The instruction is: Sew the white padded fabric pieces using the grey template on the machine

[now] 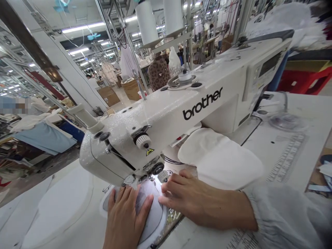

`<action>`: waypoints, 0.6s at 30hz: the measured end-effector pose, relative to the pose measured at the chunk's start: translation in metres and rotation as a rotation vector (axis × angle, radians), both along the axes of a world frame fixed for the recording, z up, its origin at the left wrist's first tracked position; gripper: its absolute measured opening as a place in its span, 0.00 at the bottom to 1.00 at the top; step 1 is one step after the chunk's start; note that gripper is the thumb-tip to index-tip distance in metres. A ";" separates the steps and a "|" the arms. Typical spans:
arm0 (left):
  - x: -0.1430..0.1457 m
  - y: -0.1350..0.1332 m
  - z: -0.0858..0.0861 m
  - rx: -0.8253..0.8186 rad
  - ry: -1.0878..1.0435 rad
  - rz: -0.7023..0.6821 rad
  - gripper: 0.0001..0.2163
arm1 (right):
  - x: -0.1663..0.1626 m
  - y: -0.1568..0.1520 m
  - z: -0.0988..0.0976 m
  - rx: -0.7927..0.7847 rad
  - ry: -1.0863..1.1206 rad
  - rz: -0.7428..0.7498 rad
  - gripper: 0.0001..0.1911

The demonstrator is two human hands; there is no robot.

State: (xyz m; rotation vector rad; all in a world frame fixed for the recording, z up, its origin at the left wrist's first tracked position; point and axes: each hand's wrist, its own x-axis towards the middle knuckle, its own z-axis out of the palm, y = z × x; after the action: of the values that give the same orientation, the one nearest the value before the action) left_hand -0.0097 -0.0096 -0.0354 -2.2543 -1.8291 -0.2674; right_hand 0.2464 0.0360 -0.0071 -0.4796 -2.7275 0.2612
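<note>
A white Brother sewing machine (pixel 181 103) stands across the table. Under its needle end lies a rounded piece of white fabric (pixel 151 216). My left hand (pixel 127 218) lies flat on that fabric, fingers stretched toward the presser foot. My right hand (pixel 192 200) rests on the fabric's right edge beside the needle, fingers extended and pressing down; a pale sleeve covers its forearm. A folded white fabric bundle (pixel 220 157) sits under the machine arm, just behind my right hand.
White table surface (pixel 285 148) carries a printed ruler scale and a clear plastic dish (pixel 285 121). More white cloth (pixel 59 207) spreads at the left. Two thread cones (pixel 147 20) stand behind the machine. Red stools (pixel 303 81) and factory workstations fill the background.
</note>
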 end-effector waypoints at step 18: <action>0.012 0.002 0.024 0.006 -0.193 -0.479 0.12 | 0.000 0.000 0.004 0.119 0.010 0.061 0.11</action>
State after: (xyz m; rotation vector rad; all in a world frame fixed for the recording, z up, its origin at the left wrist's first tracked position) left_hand 0.0022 -0.0075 -0.0112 -2.7164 -1.3295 -0.5860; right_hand 0.2466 0.0359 -0.0030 -0.3612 -2.7315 0.1156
